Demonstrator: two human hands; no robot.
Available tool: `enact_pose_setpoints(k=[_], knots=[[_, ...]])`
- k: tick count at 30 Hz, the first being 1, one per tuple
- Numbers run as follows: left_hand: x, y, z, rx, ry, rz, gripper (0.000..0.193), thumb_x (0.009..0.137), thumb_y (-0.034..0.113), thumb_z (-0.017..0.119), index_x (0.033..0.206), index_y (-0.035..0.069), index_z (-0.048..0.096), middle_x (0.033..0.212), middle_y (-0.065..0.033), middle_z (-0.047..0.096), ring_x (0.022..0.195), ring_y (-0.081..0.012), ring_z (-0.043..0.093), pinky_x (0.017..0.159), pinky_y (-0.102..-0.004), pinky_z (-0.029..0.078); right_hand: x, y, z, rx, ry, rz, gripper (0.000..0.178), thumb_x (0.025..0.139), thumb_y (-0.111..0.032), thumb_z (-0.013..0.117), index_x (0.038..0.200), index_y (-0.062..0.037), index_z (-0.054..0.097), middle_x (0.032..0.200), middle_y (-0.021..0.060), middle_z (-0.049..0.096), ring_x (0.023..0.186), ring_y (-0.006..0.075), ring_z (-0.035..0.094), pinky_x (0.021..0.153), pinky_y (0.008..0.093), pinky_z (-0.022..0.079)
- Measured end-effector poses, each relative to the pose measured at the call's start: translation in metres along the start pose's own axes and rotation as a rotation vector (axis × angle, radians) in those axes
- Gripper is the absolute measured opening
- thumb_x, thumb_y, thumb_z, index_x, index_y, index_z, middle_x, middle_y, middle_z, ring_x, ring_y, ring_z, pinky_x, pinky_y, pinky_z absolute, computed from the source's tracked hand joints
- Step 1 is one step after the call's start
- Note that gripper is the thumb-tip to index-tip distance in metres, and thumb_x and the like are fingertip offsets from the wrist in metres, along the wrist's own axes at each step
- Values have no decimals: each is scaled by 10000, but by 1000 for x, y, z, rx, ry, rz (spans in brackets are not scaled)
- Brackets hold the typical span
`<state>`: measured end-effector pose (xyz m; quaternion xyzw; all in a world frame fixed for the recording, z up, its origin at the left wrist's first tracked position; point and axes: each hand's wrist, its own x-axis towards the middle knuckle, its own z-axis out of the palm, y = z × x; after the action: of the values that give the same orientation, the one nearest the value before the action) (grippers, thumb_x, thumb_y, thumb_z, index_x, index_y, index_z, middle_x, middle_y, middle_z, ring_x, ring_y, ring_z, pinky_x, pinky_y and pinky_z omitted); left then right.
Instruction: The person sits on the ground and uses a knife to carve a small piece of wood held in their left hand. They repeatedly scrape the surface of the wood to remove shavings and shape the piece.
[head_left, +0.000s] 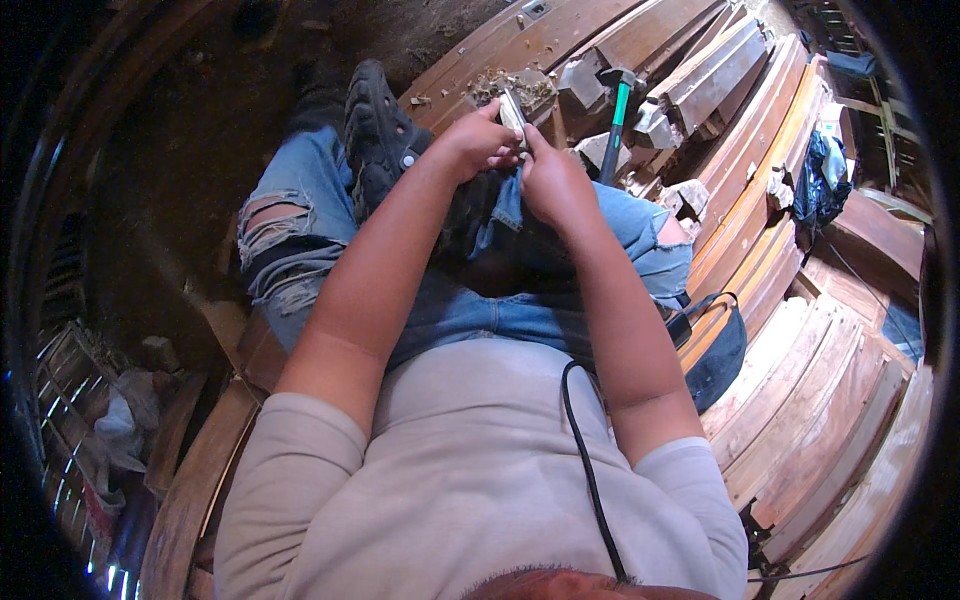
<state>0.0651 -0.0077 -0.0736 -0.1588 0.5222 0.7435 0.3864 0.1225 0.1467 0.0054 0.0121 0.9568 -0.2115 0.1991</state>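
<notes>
A slim, pale, flat piece with a shiny metal-like edge [513,112] is held up between my two hands, above my lap; its exact kind cannot be made out. My left hand [472,142] pinches it from the left, with the other fingers curled below. From the other side my right hand [556,182] grips its lower end, thumb pointing up along it. A hammer [617,110] with a green and black handle leans among wood pieces just right of my right hand. Wood shavings [508,85] lie beyond my fingertips.
Long brown wooden boards [735,190] curve along the right side, with wood blocks [705,75] on them. A dark bag or cap [722,350] rests by my right knee, and a dark plastic bag [825,180] lies farther right. My black shoe [378,140] is left of the hands.
</notes>
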Motion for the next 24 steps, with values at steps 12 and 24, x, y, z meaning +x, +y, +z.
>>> enact_pose_setpoints(k=[12, 24], knots=[[0, 0, 4, -5, 33, 2, 897, 966, 43, 701, 1701, 188, 207, 1084, -72, 715, 772, -175, 680, 638, -298, 548, -55, 5, -29, 23, -57, -8, 505, 1029, -204, 539, 1530, -148, 533, 1038, 324, 706, 945, 500, 691, 850, 573, 539], [2, -2, 1, 16, 30, -14, 861, 973, 51, 700, 1687, 201, 244, 1089, -61, 714, 782, -153, 674, 700, -310, 570, -43, 11, -10, 11, 6, -42, 510, 1004, -189, 517, 1510, -127, 546, 954, 315, 716, 909, 485, 710, 811, 607, 541]])
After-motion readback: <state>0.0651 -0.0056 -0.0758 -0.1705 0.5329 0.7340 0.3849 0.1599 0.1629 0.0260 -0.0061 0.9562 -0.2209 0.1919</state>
